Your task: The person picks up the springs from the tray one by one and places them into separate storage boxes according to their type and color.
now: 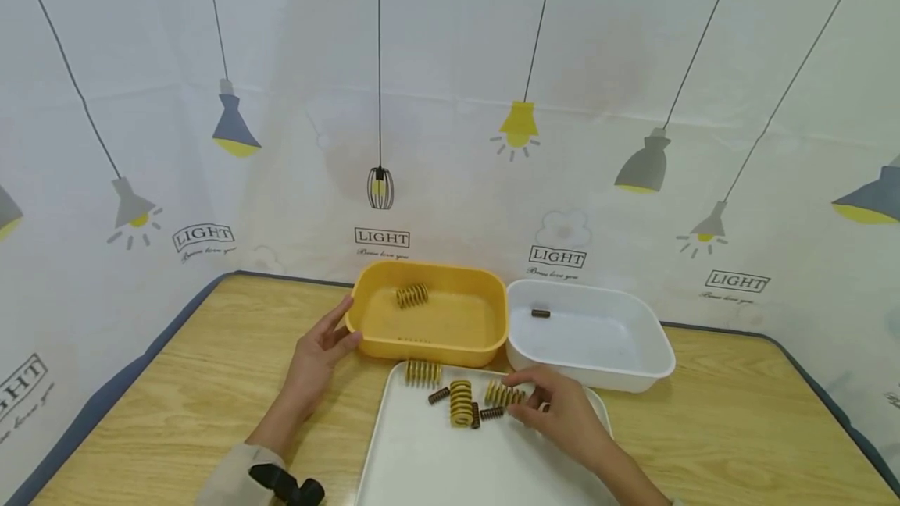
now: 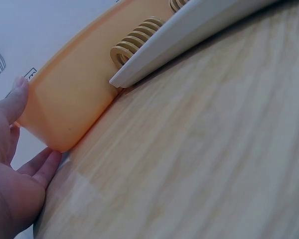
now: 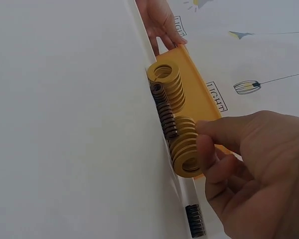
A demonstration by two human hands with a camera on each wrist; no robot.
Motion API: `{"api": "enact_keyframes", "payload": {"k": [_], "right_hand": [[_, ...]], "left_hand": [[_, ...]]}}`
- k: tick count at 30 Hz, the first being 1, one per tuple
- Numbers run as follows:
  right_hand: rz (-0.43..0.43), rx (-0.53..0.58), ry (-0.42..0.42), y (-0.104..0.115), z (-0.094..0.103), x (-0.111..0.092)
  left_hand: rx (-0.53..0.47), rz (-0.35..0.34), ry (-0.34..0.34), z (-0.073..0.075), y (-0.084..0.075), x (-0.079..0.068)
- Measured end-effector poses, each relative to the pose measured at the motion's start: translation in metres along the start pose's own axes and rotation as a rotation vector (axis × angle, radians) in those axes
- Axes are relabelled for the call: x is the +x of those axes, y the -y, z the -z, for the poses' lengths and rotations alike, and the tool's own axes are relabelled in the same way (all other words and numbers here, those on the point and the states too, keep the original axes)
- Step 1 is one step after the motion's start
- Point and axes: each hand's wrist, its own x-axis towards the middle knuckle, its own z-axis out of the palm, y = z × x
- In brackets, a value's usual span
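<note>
My left hand (image 1: 314,361) holds the left end of the yellow bin (image 1: 432,350), its thumb and fingers spread around the corner. In the left wrist view, fingertips touch the bin's wall and lower edge. My right hand (image 1: 558,412) pinches a yellow coil spring (image 1: 501,393) on the white tray (image 1: 450,467), between index finger and thumb. Also on the tray are an upright-looking yellow spring (image 1: 461,403), another yellow spring (image 1: 423,372) by its far edge, and small dark springs (image 1: 439,396). One yellow spring (image 1: 412,296) lies inside the yellow bin.
A white bin (image 1: 650,373) stands right of the yellow one, with one small dark spring (image 1: 541,313) in it. Both bins sit behind the tray on a wooden table (image 1: 738,412). A printed curtain (image 1: 450,139) hangs close behind.
</note>
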Motion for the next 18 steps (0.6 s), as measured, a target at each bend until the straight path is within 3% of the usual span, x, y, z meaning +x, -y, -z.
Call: {"api": "enact_keyframes", "payload": {"k": [18], "right_hand": [[0.066,0.033,0.098,-0.0057,-0.0032,-0.0019]], "left_hand": [[0.012,0.003,0.007,0.0007,0.0009,0.0012]]}}
